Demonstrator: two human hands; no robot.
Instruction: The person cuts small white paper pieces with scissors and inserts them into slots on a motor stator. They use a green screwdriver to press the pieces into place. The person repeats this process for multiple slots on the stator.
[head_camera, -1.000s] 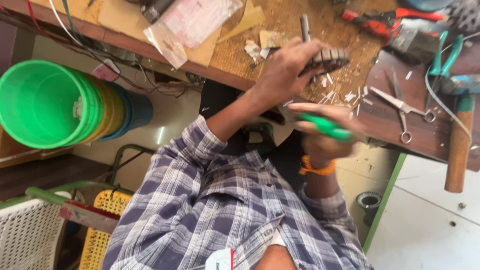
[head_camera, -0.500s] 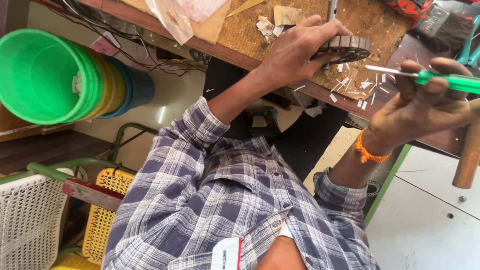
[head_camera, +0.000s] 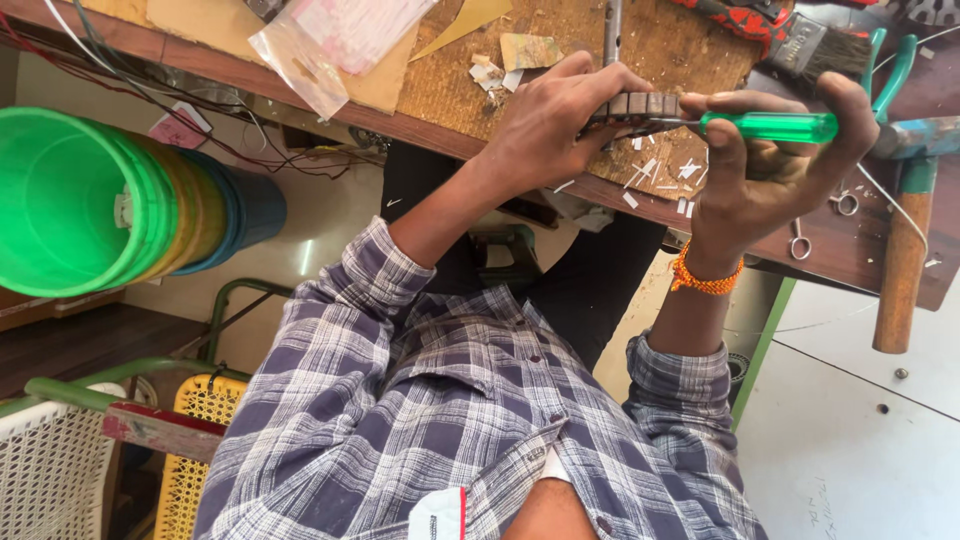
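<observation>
The right hand (head_camera: 770, 170) has swung in, bringing the green-handled screwdriver (head_camera: 765, 127) up to the ridged block (head_camera: 635, 106). Left hand (head_camera: 555, 125) fingers pinch that block above the bench (head_camera: 690, 45); right fingers wrap the screwdriver.

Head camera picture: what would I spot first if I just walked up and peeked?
Probably the bright green screwdriver in the right hand, its tip against the small ridged part that the left hand steadies on the wooden bench. Next, the stack of coloured buckets lying sideways at the far left, green one outermost. A hammer rests at the bench's right end.
</observation>
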